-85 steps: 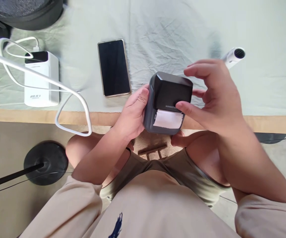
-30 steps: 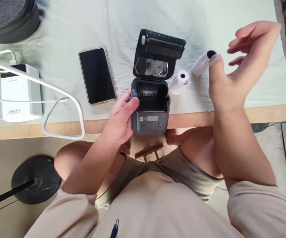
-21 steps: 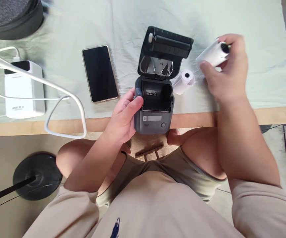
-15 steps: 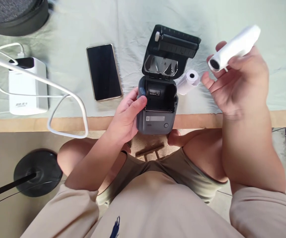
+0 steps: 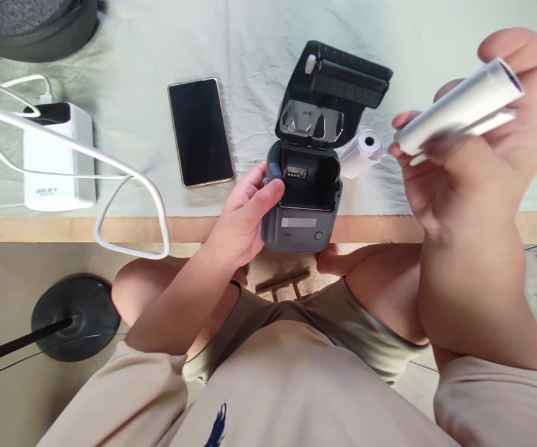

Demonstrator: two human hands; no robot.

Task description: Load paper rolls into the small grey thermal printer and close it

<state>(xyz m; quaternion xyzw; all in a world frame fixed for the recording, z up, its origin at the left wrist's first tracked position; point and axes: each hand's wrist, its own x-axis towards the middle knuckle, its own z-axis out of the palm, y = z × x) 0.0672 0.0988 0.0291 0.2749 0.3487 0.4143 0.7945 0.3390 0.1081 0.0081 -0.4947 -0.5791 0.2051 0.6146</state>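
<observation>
A small dark grey label printer (image 5: 303, 205) rests at the table's near edge with its lid (image 5: 333, 93) flipped open and its paper bay empty. My left hand (image 5: 244, 217) grips the printer's left side. My right hand (image 5: 473, 155) is raised to the right of it, holding a white paper roll (image 5: 459, 115) between fingers and thumb, tilted up to the right. A second, smaller white paper roll (image 5: 361, 152) lies on the cloth just right of the printer.
A black-screened phone (image 5: 202, 131) lies left of the printer. A white power bank (image 5: 58, 158) with a looping white cable (image 5: 123, 186) sits far left. A dark round bag (image 5: 30, 25) is at the back left. A black stand base (image 5: 75, 316) is on the floor.
The printer's lid went from shut to open and a small roll now lies beside it. My right hand picked the longer white roll off the cloth and lifted and turned it.
</observation>
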